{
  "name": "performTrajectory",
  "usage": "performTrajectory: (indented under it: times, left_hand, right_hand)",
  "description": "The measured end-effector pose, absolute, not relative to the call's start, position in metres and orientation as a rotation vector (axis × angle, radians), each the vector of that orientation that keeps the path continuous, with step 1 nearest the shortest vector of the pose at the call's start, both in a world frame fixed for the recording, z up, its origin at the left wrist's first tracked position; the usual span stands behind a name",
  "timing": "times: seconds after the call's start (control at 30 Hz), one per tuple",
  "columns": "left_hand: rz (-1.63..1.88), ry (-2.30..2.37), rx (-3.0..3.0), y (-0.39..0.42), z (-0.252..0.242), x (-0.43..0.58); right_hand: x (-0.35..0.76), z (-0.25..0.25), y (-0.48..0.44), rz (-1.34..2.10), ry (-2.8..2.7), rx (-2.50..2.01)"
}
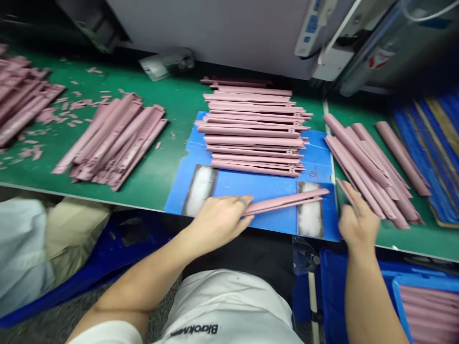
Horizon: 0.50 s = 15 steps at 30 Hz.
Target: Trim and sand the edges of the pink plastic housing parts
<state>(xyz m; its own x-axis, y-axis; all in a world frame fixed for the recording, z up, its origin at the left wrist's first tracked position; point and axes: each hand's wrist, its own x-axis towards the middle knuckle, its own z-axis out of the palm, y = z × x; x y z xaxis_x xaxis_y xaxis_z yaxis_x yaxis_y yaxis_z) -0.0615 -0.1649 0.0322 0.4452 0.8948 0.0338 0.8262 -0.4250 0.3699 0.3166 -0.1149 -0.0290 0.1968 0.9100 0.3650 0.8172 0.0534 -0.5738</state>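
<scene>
The left hand (218, 222) has its grip shut on the end of a long pink plastic strip (287, 203), which lies on a blue mat (258, 186) at the front of a green table (175, 129). The right hand (358, 222) is open with its fingers apart, holds nothing, and is just beside a messy pile of pink strips (373, 174). A neat stack of pink strips (254, 126) sits on the far part of the mat, and a blue crate (423, 306) with more strips is down on the right.
</scene>
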Motion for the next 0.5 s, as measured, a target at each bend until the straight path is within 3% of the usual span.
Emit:
performTrajectory:
  times: [0.1,0.27,0.5]
  left_hand:
    - [0.329,1.393,2.534,-0.141,0.04,-0.07]
    - [0.671,1.556,2.62,-0.059,0.09,-0.122]
    - [0.591,1.598,2.412,0.07,0.112,-0.151]
  right_hand:
    - [0.317,-0.035,-0.123,0.088,-1.318,-1.708]
    - [0.305,-0.031,-0.131,0.171,-1.34,-1.657]
    - [0.312,-0.034,-0.13,0.175,-1.397,-1.639]
